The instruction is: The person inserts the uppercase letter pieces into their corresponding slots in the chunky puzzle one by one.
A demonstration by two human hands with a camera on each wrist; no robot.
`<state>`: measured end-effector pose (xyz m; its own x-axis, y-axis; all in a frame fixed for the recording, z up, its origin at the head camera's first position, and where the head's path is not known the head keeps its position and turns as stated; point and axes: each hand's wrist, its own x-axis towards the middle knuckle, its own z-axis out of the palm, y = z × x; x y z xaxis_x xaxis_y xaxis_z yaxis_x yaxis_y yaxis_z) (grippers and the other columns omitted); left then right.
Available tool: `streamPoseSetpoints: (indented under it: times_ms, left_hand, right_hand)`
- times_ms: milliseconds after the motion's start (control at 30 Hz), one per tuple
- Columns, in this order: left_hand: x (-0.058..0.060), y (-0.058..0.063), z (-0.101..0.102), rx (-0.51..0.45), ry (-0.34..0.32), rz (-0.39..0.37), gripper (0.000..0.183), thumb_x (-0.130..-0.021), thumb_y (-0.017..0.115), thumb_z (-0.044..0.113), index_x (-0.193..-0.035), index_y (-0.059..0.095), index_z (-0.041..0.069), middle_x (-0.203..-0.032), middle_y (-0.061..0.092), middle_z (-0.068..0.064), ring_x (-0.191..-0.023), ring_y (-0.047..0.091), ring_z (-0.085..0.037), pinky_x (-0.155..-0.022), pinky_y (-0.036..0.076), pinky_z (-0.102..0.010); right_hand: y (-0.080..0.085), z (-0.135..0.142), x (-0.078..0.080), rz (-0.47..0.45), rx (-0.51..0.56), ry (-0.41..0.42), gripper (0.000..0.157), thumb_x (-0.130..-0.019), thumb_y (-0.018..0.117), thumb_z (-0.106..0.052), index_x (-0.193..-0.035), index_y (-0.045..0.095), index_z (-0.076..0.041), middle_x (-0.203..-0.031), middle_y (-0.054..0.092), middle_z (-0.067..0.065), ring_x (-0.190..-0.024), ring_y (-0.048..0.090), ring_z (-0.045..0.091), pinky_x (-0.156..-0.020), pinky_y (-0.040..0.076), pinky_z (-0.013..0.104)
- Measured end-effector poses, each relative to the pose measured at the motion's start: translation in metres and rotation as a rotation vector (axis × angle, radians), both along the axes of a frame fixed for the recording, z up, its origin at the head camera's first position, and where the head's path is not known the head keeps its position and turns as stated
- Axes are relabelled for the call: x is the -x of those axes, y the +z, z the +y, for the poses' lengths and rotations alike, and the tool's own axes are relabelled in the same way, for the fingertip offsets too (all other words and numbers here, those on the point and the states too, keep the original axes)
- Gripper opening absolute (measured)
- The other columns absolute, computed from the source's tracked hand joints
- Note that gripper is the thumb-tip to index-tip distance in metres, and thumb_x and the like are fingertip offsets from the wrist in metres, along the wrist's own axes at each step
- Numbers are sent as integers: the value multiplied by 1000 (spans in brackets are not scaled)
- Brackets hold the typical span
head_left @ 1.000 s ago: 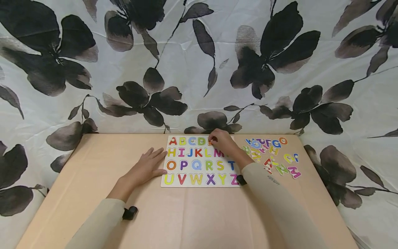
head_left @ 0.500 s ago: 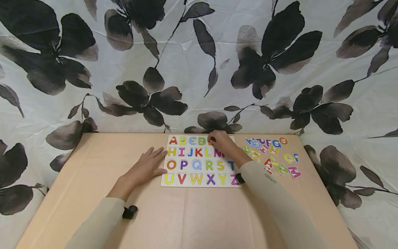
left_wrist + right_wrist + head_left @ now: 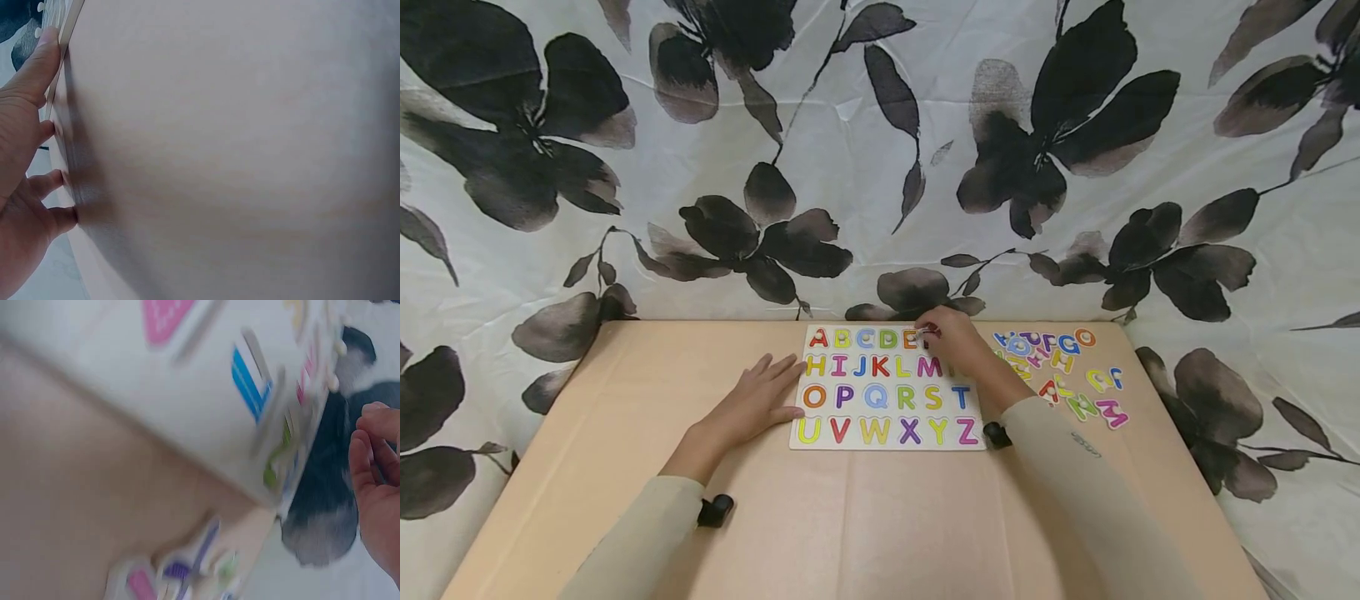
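Observation:
A white alphabet puzzle board lies at the back of the table, its letters in rows from A to Z. My left hand rests spread at the board's left edge; the left wrist view shows the thumb and fingertips along that edge. Over the top row hovers my right hand, just right of the orange-red letter E, covering the slots beyond. In the right wrist view the right hand has thumb and fingers bent close together, with nothing visible between them. Small knobs stand on the first top-row letters.
Loose letter pieces lie in a pile right of the board, among them a pink M, a red A and an orange O. Behind the table hangs a white cloth with dark flowers.
My right hand, which was pinching at the E, has let go of it and shifted right. The E now shows in its slot. My left hand has stayed in place.

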<state>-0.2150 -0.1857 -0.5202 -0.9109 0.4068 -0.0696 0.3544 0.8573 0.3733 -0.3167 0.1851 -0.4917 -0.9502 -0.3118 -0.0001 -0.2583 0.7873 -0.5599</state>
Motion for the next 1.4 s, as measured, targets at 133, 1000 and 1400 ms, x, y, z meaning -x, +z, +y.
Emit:
streamPoseSetpoints:
  times_ms: [133, 1000, 1400]
  left_hand:
    - [0, 3, 0, 1, -12, 6, 84, -93, 73, 49, -160, 39, 13, -168, 34, -13, -154, 20, -55, -116, 22, -78]
    - [-4, 3, -1, 5, -14, -6, 84, -93, 73, 47, -161, 38, 12, -168, 34, -10, -154, 18, -55, -117, 20, -78]
    - [-2, 7, -1, -4, -17, -16, 84, -92, 74, 47, -160, 39, 11, -167, 35, -12, -153, 19, -56, -116, 21, -78]
  right_hand:
    - [7, 25, -4, 21, 18, -23, 22, -102, 65, -12, -123, 71, -12, -116, 65, 8, -107, 63, 26, -96, 58, 42]
    - [-11, 197, -22, -17, -26, -342, 32, -106, 58, -14, -136, 60, -2, -126, 60, 21, -113, 56, 37, -101, 52, 56]
    - [-22, 195, -17, -46, -114, -343, 31, -105, 61, -13, -132, 62, 3, -112, 60, 20, -99, 53, 33, -86, 55, 44]
